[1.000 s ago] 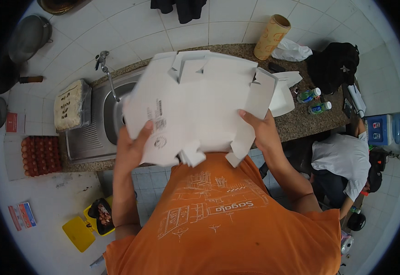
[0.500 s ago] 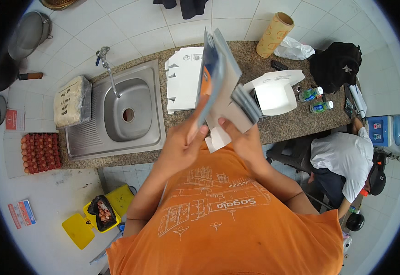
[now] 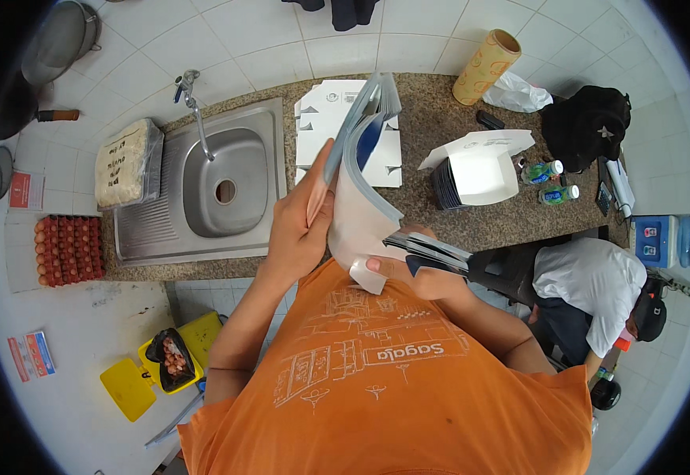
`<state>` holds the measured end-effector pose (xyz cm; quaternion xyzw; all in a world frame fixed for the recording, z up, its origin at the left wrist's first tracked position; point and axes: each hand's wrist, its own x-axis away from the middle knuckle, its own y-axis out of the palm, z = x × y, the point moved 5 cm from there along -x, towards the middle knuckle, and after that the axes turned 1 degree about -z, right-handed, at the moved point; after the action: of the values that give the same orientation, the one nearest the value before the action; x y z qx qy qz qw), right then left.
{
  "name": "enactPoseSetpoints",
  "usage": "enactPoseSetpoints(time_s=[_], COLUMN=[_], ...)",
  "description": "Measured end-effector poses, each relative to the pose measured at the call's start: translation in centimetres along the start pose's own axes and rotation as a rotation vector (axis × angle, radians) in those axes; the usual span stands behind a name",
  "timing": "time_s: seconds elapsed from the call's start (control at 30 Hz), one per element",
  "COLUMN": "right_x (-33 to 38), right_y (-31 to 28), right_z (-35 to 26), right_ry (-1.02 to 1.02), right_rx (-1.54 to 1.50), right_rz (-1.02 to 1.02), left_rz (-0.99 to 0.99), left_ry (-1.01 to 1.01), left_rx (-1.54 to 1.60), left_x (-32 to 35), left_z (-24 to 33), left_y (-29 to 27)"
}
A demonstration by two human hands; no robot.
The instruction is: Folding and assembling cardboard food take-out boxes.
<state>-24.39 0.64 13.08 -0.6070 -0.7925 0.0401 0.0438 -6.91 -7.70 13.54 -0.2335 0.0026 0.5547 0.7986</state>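
Note:
In front of my chest, a thick bundle of flat printed sheets (image 3: 350, 210), perhaps flat-packed cartons, stands bent into a curve. My left hand (image 3: 301, 226) is closed around its left side, fingers behind it and partly hidden. My right hand (image 3: 420, 273) grips the bundle's lower right part, where several sheets fan out to the right with dark faces and pale edges. Its thumb presses on a white flap (image 3: 367, 277) at the bottom. Behind the bundle, a stack of white flat cartons (image 3: 317, 146) lies on the counter, partly covered from view.
An open white box (image 3: 483, 174) holding dark-edged pieces stands on the granite counter (image 3: 440, 119). Right of it are two small bottles (image 3: 559, 194) and a black cap (image 3: 586, 127). A steel sink (image 3: 274, 198) lies left. A seated person (image 3: 590, 285) bends over at the right.
The bundle has bent into a curve, and its right-hand sheets have swung down and fanned out rightward. My right hand has turned lower with them; my left hand still holds the other side.

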Motion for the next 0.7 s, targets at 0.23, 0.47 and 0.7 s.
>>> enactPoseSetpoints(time_s=[0.23, 0.47, 0.7], right_x=[1.0, 0.3, -1.1], right_y=[-1.2, -5.2, -4.1], right_z=[0.5, 3.1, 2.1], right_ry=[-0.067, 0.206, 0.015], right_rx=[0.042, -0.605, -0.22], right_rz=[-0.033, 0.363, 0.005], left_rz=[0.181, 0.224, 0.525], left_ry=[-0.371, -0.308, -0.529], left_rx=[0.923, 0.649, 0.885], left_x=[3.4, 3.1, 3.6], left_z=[-6.0, -6.0, -9.8], left_y=[-0.6, -4.6, -2.5])
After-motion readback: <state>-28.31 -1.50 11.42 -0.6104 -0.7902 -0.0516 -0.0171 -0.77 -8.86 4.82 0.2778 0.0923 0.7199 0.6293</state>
